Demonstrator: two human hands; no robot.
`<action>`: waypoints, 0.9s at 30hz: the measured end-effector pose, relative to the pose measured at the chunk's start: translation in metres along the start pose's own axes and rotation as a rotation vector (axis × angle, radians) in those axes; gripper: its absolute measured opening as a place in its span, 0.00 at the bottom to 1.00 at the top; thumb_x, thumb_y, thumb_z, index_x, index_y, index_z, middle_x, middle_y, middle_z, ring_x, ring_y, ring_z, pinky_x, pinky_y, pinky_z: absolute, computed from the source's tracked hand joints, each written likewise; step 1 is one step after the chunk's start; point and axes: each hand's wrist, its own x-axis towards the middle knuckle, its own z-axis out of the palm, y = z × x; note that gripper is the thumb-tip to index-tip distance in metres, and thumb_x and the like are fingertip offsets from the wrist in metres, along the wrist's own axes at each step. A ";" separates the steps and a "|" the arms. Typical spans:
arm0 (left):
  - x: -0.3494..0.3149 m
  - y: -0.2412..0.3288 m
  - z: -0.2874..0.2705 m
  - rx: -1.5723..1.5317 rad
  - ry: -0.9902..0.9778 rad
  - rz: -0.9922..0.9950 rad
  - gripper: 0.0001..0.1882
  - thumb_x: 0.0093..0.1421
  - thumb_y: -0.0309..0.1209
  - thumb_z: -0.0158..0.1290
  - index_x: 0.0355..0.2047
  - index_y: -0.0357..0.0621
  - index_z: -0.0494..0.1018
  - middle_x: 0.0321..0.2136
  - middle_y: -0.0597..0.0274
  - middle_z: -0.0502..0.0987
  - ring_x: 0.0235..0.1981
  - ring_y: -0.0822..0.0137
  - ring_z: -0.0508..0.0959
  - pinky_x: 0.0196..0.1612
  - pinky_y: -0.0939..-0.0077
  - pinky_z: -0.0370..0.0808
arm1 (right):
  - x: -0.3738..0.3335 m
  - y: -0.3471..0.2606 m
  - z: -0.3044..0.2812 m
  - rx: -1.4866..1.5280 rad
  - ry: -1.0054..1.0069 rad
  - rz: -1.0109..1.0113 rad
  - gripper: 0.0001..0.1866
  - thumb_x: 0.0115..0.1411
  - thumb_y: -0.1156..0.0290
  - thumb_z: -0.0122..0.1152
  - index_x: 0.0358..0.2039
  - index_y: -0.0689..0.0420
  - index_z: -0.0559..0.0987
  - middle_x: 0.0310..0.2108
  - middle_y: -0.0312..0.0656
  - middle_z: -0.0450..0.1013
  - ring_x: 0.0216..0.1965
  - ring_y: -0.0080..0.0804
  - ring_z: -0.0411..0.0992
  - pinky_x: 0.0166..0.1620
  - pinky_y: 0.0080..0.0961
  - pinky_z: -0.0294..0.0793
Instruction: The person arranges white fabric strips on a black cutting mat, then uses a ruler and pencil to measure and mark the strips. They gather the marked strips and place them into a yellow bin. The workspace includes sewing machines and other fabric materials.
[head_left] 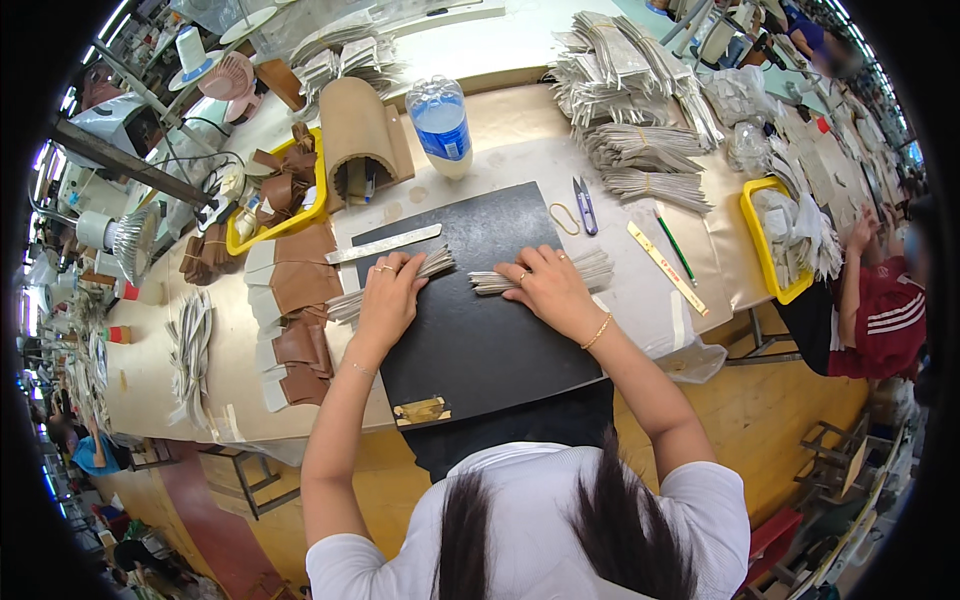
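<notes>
My left hand [391, 297] is closed on a bundle of thin grey-white strips [436, 263], fanned at its end. Fingers bent, my right hand [553, 288] grips a second bundle of similar strips [490, 283]. A gap separates the two bundles over a black board [480, 350] on the table. Just beyond my left hand lies a flat pale metal strip [385, 243]. Past my right hand are a rubber band [564, 218] and blue-handled thread snips [586, 210]. Farther right rest a green pencil [675, 245] and a yellow ruler [667, 268].
Brown and white cut pieces [302, 270] lie left of the board. Behind are a yellow basket [319, 190], a curved brown half-tube [352, 125] and a bottle [440, 130]. Stacked strip bundles [640, 145] stand back right. A co-worker's red sleeve [885, 310] shows at right.
</notes>
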 end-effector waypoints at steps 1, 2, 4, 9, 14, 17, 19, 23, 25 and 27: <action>0.006 -0.003 -0.003 -0.010 -0.009 0.012 0.20 0.58 0.24 0.58 0.51 0.40 0.74 0.41 0.54 0.72 0.42 0.52 0.72 0.47 0.60 0.69 | 0.000 0.000 0.000 0.001 -0.005 0.010 0.19 0.56 0.59 0.66 0.49 0.46 0.79 0.37 0.35 0.69 0.40 0.34 0.67 0.45 0.31 0.68; 0.014 -0.007 -0.005 -0.022 -0.018 0.027 0.19 0.58 0.24 0.58 0.51 0.40 0.75 0.41 0.53 0.72 0.43 0.52 0.72 0.48 0.60 0.69 | 0.000 0.000 -0.001 -0.001 -0.009 0.023 0.19 0.56 0.59 0.66 0.49 0.46 0.79 0.37 0.35 0.69 0.40 0.34 0.67 0.45 0.31 0.68; 0.028 -0.015 -0.008 -0.023 -0.023 0.023 0.19 0.57 0.27 0.60 0.51 0.44 0.77 0.42 0.54 0.73 0.43 0.52 0.72 0.49 0.60 0.69 | -0.001 0.001 -0.001 -0.002 -0.001 0.036 0.19 0.56 0.58 0.66 0.48 0.45 0.79 0.37 0.34 0.69 0.41 0.34 0.67 0.45 0.32 0.67; 0.042 -0.035 -0.010 -0.023 -0.059 0.021 0.21 0.56 0.32 0.62 0.52 0.51 0.79 0.42 0.53 0.75 0.44 0.51 0.73 0.49 0.59 0.70 | 0.006 -0.002 -0.001 0.024 0.007 0.001 0.18 0.55 0.59 0.67 0.45 0.46 0.79 0.36 0.34 0.69 0.41 0.34 0.68 0.45 0.33 0.68; 0.047 -0.048 -0.008 -0.088 -0.114 -0.087 0.28 0.53 0.41 0.65 0.52 0.41 0.75 0.41 0.47 0.75 0.45 0.48 0.74 0.51 0.57 0.71 | 0.005 -0.014 -0.015 0.103 0.014 0.045 0.19 0.51 0.63 0.71 0.45 0.47 0.80 0.37 0.35 0.69 0.40 0.36 0.69 0.45 0.35 0.68; 0.050 -0.039 -0.008 -0.182 -0.178 -0.143 0.22 0.54 0.38 0.66 0.46 0.41 0.77 0.40 0.51 0.71 0.44 0.51 0.74 0.50 0.63 0.72 | 0.001 -0.016 -0.013 0.072 0.044 0.045 0.22 0.51 0.62 0.71 0.47 0.48 0.80 0.37 0.36 0.70 0.41 0.37 0.68 0.45 0.36 0.67; 0.043 -0.034 -0.013 -0.211 -0.148 -0.178 0.21 0.54 0.37 0.66 0.45 0.41 0.77 0.40 0.52 0.71 0.44 0.52 0.73 0.50 0.64 0.72 | -0.002 -0.015 -0.009 0.041 -0.006 0.035 0.22 0.51 0.61 0.70 0.48 0.48 0.80 0.37 0.37 0.70 0.41 0.37 0.68 0.45 0.36 0.67; 0.028 -0.031 -0.017 -0.055 -0.085 -0.178 0.20 0.56 0.40 0.64 0.44 0.42 0.77 0.41 0.51 0.73 0.45 0.49 0.74 0.49 0.62 0.71 | -0.004 -0.016 -0.008 0.005 -0.045 0.019 0.20 0.54 0.59 0.68 0.48 0.49 0.80 0.38 0.37 0.70 0.42 0.38 0.67 0.46 0.36 0.66; 0.022 -0.029 -0.006 -0.021 -0.036 -0.140 0.19 0.58 0.40 0.62 0.45 0.43 0.76 0.41 0.51 0.74 0.45 0.48 0.74 0.49 0.60 0.71 | -0.005 -0.014 -0.008 0.003 -0.066 0.023 0.20 0.55 0.61 0.68 0.48 0.50 0.79 0.37 0.38 0.70 0.43 0.40 0.67 0.46 0.36 0.67; 0.019 -0.025 -0.004 0.014 -0.007 -0.124 0.18 0.61 0.41 0.59 0.47 0.44 0.75 0.42 0.51 0.74 0.44 0.48 0.74 0.49 0.57 0.70 | -0.004 -0.013 -0.009 0.030 -0.078 0.012 0.19 0.56 0.63 0.68 0.48 0.51 0.79 0.37 0.40 0.70 0.42 0.42 0.68 0.47 0.37 0.68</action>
